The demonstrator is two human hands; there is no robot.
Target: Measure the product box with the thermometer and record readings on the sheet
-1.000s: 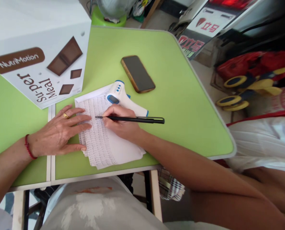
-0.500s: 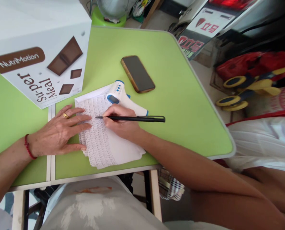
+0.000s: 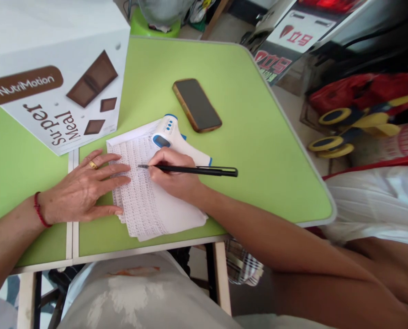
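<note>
Sheets of paper (image 3: 142, 201) covered in rows of small handwriting lie stacked on the green table. My right hand (image 3: 174, 176) grips a black pen (image 3: 204, 170), its tip at the written rows near the middle of the top sheet. My left hand (image 3: 87, 185), with a gold ring and a red cord bracelet, rests flat with fingers spread over the left edge of the paper. A white and blue infrared thermometer (image 3: 176, 141) lies across the upper right part of the sheets, just beyond my right hand.
A smartphone (image 3: 197, 105) in a brown case lies beyond the thermometer. A large white NutriMotion box (image 3: 97, 107) stands at the left on the green table (image 3: 258, 151). Off the table's right side are a red bag (image 3: 347, 93) and yellow-and-blue wheels (image 3: 330, 144).
The pen and my right hand have shifted very slightly to the right. My left hand stays on the paper, and the other things lie as before.
</note>
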